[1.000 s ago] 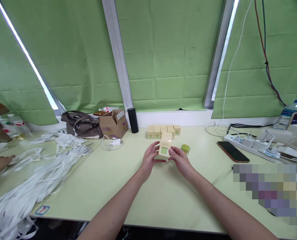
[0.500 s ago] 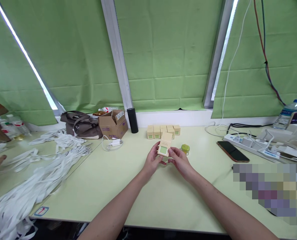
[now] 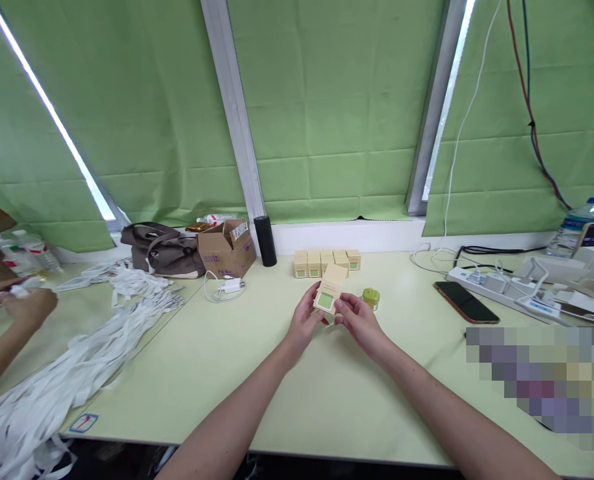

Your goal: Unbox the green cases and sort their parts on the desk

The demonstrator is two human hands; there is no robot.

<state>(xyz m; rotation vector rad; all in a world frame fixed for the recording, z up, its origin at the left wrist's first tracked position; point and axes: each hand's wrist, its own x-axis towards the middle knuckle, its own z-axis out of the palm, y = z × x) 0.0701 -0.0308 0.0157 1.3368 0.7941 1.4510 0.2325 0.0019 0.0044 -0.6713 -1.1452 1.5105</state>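
Observation:
Between my two hands is a small cream cardboard box (image 3: pixel 330 287) with a green window on its front and its top flap up. My left hand (image 3: pixel 305 319) is closed on the box's left side. My right hand (image 3: pixel 359 319) pinches its lower right side. Just beyond my right hand stands a small jar with a yellow-green lid (image 3: pixel 371 297). Behind the held box, several similar small boxes (image 3: pixel 313 262) stand in a row on the pale table (image 3: pixel 277 400).
A co-worker's hands (image 3: pixel 29 303) hold something white at far left, near a heap of white straps (image 3: pixel 77 367). A carton (image 3: pixel 228 252), a grey bag (image 3: pixel 161 250) and a black cylinder (image 3: pixel 265 241) stand behind. At right lie a phone (image 3: pixel 465 303) and a power strip (image 3: pixel 501 293).
My hands and the box have barely shifted; the box tilts slightly differently. At far left, the co-worker's hands have come further into view, with a white item in them.

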